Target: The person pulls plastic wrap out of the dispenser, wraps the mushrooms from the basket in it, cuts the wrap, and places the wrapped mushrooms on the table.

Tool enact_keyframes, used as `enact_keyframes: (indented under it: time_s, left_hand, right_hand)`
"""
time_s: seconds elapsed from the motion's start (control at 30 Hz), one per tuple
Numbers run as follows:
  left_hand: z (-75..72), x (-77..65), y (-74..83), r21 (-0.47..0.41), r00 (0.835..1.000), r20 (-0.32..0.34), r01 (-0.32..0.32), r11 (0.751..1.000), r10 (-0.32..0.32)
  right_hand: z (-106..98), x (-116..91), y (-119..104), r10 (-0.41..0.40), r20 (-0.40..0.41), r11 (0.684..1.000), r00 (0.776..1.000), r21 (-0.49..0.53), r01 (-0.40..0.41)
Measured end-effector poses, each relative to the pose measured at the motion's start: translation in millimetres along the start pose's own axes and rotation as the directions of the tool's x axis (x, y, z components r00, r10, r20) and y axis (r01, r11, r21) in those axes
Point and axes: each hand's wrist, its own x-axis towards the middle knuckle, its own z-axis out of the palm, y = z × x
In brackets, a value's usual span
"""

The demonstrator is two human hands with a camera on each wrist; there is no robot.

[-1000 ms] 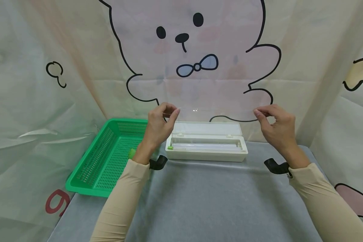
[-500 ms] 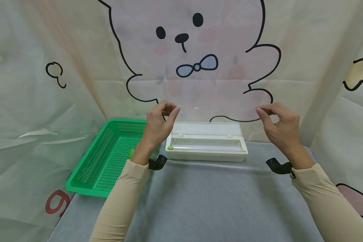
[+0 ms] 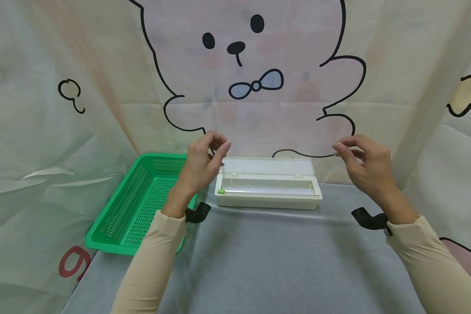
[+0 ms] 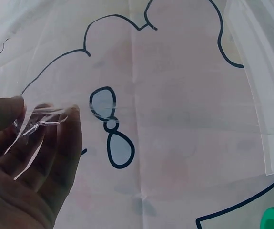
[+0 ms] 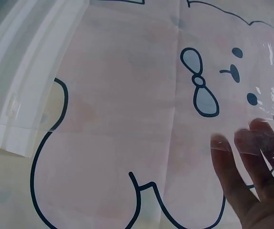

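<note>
From where I stand, the person's left hand [image 3: 204, 163] is raised with thumb and fingers drawn together, pinching a thin sheet of clear plastic film [image 4: 41, 119]. The left wrist view shows the film bunched into shiny creases there. The right hand [image 3: 366, 163], well apart to the right, pinches the film between thumb and forefinger; its other fingers show through the transparent layer in the right wrist view. The film is in the air between the two hands, almost invisible from the head view, and I cannot tell where its lower edge ends.

Below and between the hands, at the far side of a table covered in grey cloth [image 3: 278, 261], sits a long white plastic box [image 3: 268, 202]. Its flat white lid [image 3: 268, 166] is tipped back on the far side, and a small bright green tab [image 3: 221, 191] sits at the box's left end. To the left stands a rectangular green plastic basket [image 3: 137, 249] with perforated walls, partly hidden by the left arm. Behind everything hangs a pale backdrop printed with a pinkish bear wearing a blue bow tie [image 3: 256, 85].
</note>
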Motion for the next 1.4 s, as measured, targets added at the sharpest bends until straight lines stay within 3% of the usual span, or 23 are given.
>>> enact_keyframes:
  time_s: [0.13,0.23,0.4,0.53,0.73,0.83,0.97,1.07,1.1,1.17,1.27,1.3,1.4]
  left_hand:
    - [-6.1,-2.4,-1.3,-0.082,0.994,0.102,0.053,0.995,-0.045]
    - [-11.4,-4.5,-4.9,-0.148,0.978,0.189,0.113,0.982,-0.084]
    - [-15.4,-13.3,-16.3,-0.259,0.931,0.340,0.231,0.938,-0.135]
    - [-11.3,-29.8,-28.8,-0.336,0.886,0.429,0.335,0.880,-0.173]
    - [1.8,-62.4,-47.6,-0.348,0.801,0.534,0.500,0.793,-0.271]
    - [9.3,-80.1,-57.3,-0.292,0.747,0.590,0.550,0.782,-0.306]
    - [19.5,-102.2,-64.3,-0.214,0.653,0.688,0.600,0.771,-0.317]
    - [26.8,-116.2,-65.7,-0.159,0.584,0.751,0.613,0.774,-0.308]
    - [29.4,-120.4,-66.2,-0.134,0.567,0.768,0.598,0.790,-0.299]
    - [34.3,-127.7,-66.6,-0.060,0.536,0.795,0.536,0.842,-0.284]
    - [41.3,-136.8,-66.4,0.039,0.497,0.832,0.392,0.919,-0.248]
    - [43.7,-139.6,-66.2,0.068,0.482,0.843,0.343,0.937,-0.238]
    - [49.5,-147.1,-64.3,0.124,0.436,0.871,0.252,0.960,-0.227]
  right_hand:
    - [-4.6,-6.0,-1.0,0.009,0.071,0.994,0.997,0.110,-0.017]
    - [-6.9,-10.5,-0.3,0.008,0.118,0.985,0.993,0.168,-0.027]
    - [-4.3,-24.8,4.1,0.034,0.218,0.979,0.975,0.189,-0.076]
    - [2.3,-46.5,8.8,0.065,0.290,0.972,0.955,0.200,-0.127]
    - [11.3,-83.7,12.6,0.129,0.358,0.960,0.925,0.187,-0.206]
    - [16.8,-102.9,15.2,0.135,0.410,0.958,0.902,0.180,-0.225]
    - [24.8,-128.9,19.0,0.148,0.512,0.955,0.846,0.148,-0.257]
    - [31.1,-148.3,23.1,0.142,0.587,0.962,0.797,0.108,-0.251]
    - [33.0,-154.7,24.5,0.135,0.610,0.965,0.781,0.100,-0.245]
    - [37.0,-167.1,27.7,0.097,0.644,0.973,0.759,0.101,-0.210]
    - [42.9,-184.5,32.8,0.007,0.678,0.983,0.735,0.129,-0.129]
    - [44.5,-189.5,34.4,-0.022,0.687,0.985,0.727,0.138,-0.100]
    - [48.8,-203.4,38.3,-0.089,0.699,0.992,0.709,0.125,0.002]
